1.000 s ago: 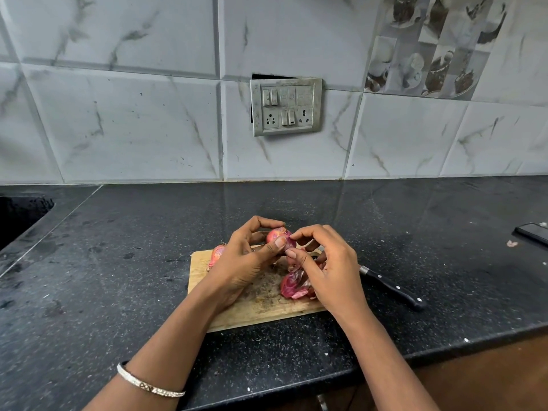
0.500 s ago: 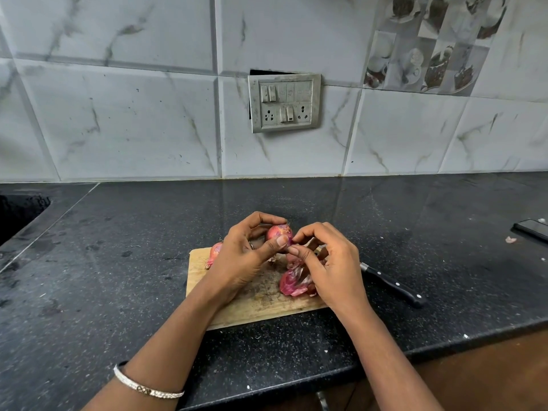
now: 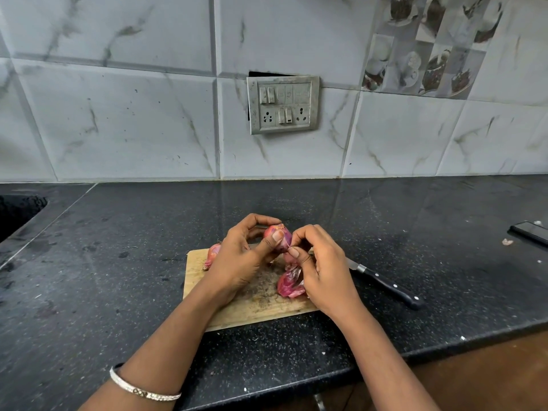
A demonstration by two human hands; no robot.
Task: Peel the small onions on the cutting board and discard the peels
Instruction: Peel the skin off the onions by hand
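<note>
My left hand holds a small pink onion above the far edge of the wooden cutting board, thumb pressed on its skin. My right hand pinches a strip of that onion's peel between thumb and forefinger. A heap of loose pink peels lies on the board under my right hand. Another small onion rests at the board's far left corner, half hidden by my left hand.
A black-handled knife lies on the black counter right of the board, its blade hidden behind my right hand. A dark flat object sits at the far right. A sink opening lies at the far left.
The onion has been turned a little in my left hand, and my right fingers have shifted their pinch on the peel. Both hands stay above the board.
</note>
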